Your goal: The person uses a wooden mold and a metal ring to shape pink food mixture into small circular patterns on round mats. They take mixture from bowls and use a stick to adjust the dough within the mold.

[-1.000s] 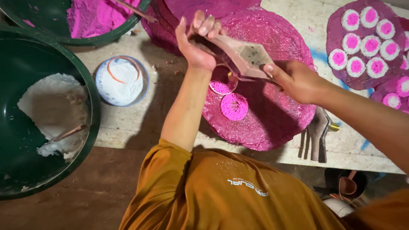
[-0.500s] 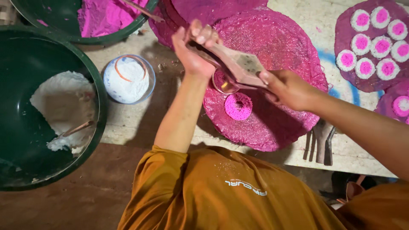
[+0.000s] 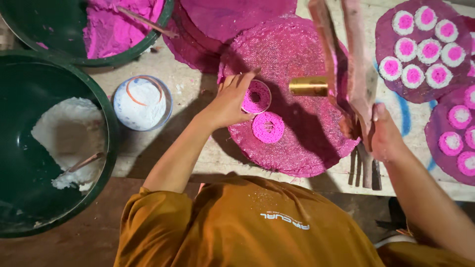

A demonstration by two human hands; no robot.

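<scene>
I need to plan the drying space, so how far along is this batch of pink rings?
Done: rows of pink-and-white rounds on the right-hand mats, and one pink ring on the middle mat. In hand: the left hand holds a ring mould on that mat; the right hand holds the wooden press raised. Left: most of that mat is bare, and pink dough and white dough remain.

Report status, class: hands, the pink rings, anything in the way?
Left hand on ring mould, pink mat. Right hand holds wooden press raised. One pink ring beside mould. Nothing blocking.
</scene>
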